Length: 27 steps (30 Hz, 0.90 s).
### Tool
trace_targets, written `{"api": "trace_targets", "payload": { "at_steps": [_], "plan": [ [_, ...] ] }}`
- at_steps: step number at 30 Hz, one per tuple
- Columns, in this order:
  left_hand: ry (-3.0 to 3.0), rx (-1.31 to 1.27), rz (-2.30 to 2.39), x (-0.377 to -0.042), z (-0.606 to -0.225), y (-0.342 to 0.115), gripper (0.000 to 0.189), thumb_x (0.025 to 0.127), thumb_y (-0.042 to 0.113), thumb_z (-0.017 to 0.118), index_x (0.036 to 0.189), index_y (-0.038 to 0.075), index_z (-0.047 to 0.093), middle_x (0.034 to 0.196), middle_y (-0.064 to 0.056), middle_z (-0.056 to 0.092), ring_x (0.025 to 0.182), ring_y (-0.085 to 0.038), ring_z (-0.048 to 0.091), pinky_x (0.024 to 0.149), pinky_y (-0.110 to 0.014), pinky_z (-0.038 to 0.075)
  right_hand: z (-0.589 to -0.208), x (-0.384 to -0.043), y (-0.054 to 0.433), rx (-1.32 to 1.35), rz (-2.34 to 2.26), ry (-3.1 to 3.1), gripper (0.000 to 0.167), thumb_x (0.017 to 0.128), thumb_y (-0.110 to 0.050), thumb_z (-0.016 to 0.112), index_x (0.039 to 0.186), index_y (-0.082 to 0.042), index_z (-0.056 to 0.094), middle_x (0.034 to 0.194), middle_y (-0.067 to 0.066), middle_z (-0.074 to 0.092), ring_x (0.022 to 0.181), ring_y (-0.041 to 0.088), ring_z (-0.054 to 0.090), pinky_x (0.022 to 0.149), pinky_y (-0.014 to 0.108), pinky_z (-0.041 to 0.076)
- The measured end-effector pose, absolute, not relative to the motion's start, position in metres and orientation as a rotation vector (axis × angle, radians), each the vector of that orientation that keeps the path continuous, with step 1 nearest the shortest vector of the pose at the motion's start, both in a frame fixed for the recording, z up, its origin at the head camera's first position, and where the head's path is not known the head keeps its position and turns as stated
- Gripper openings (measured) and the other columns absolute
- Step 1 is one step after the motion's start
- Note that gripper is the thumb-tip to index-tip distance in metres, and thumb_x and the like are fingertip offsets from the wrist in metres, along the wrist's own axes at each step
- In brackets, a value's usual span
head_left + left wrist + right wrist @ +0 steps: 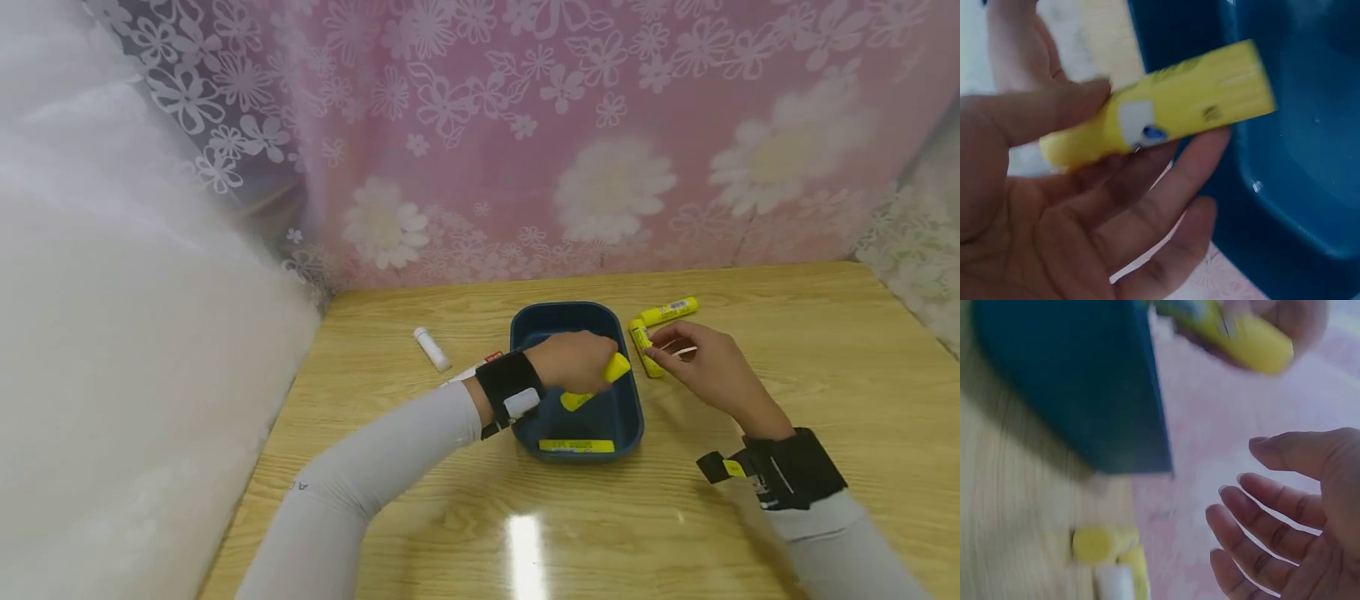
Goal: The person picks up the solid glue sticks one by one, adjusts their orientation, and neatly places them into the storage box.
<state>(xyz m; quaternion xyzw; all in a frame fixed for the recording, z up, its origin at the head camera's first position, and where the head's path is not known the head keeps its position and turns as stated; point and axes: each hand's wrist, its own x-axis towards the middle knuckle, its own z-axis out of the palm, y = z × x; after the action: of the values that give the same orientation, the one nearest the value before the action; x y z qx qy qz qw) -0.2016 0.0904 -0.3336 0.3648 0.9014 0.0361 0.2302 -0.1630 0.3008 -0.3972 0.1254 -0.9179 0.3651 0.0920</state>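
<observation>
My left hand (573, 360) is over the blue bin (636, 433), gripping a yellow glue stick (1191, 97) between thumb and fingers. One end of that stick points toward the bin's inside in the left wrist view. More yellow shows below the hand in the head view. Another yellow glue stick (576, 446) lies along the bin's near wall. My right hand (1272, 531) is beside the bin's right side, fingers parted and bent a little, nothing in its palm. In the head view its fingertips overlap a yellow glue stick (642, 342) on the table.
Behind that stick, one more yellow glue stick (670, 311) lies on the wooden table (450, 533). Left of the bin is a white tube (432, 349). A white and red item (492, 357) is partly hidden behind the left wrist. A pink flowered curtain (487, 167) hangs behind.
</observation>
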Motion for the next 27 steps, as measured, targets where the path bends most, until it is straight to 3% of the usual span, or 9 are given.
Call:
{"api": "trace_targets", "payload": {
  "at_steps": [3, 6, 13, 21, 27],
  "plan": [
    [2.401, 1.015, -0.123, -0.2, -0.344, 0.104, 0.037, 0.097, 0.029, 0.069, 0.129, 0.017, 0.058, 0.105, 0.006, 0.062, 0.089, -0.008, 0.058, 0.077, -0.024, 0.05, -0.407, -0.171, 0.314, 0.312, 1.068, -2.774, 0.031, 0.1, -0.024, 0.065, 0.116, 0.003, 0.065, 0.11, 0.023, 0.068, 0.1, 0.041, 0.065, 0.084, 0.053, 0.054],
    [2.317, 1.036, -0.284, -0.199, -0.355, 0.114, 0.035, 0.097, 0.027, 0.068, 0.129, 0.02, 0.058, 0.103, 0.008, 0.06, 0.09, -0.009, 0.056, 0.077, -0.024, 0.048, -0.416, -0.177, 0.327, 0.26, 1.079, -2.805, 0.037, 0.101, -0.028, 0.062, 0.119, 0.004, 0.063, 0.114, 0.027, 0.066, 0.104, 0.045, 0.063, 0.085, 0.058, 0.051],
    [2.144, 1.078, -0.564, -0.202, -0.369, 0.124, 0.03, 0.095, 0.017, 0.069, 0.123, 0.018, 0.059, 0.1, 0.007, 0.056, 0.089, -0.01, 0.051, 0.077, -0.024, 0.046, -0.426, -0.196, 0.341, 0.282, 0.968, -2.959, 0.042, 0.1, -0.027, 0.064, 0.123, 0.008, 0.061, 0.12, 0.032, 0.06, 0.11, 0.048, 0.057, 0.087, 0.061, 0.047],
    [2.118, 1.043, -0.634, -0.202, -0.37, 0.125, 0.042, 0.091, 0.016, 0.074, 0.13, 0.019, 0.057, 0.119, 0.008, 0.06, 0.103, -0.01, 0.055, 0.087, -0.025, 0.05, -0.44, -0.212, 0.355, 0.361, 0.751, -3.058, 0.034, 0.094, -0.011, 0.069, 0.118, 0.012, 0.062, 0.113, 0.034, 0.06, 0.098, 0.045, 0.06, 0.08, 0.058, 0.048],
    [2.118, 1.032, -0.622, -0.201, -0.371, 0.123, 0.048, 0.092, 0.013, 0.073, 0.135, 0.019, 0.054, 0.125, 0.006, 0.061, 0.107, -0.01, 0.056, 0.089, -0.027, 0.051, -0.446, -0.214, 0.36, 0.269, 0.771, -3.128, 0.033, 0.096, -0.012, 0.064, 0.12, 0.01, 0.06, 0.114, 0.033, 0.061, 0.099, 0.044, 0.061, 0.078, 0.057, 0.049]
  ]
}}
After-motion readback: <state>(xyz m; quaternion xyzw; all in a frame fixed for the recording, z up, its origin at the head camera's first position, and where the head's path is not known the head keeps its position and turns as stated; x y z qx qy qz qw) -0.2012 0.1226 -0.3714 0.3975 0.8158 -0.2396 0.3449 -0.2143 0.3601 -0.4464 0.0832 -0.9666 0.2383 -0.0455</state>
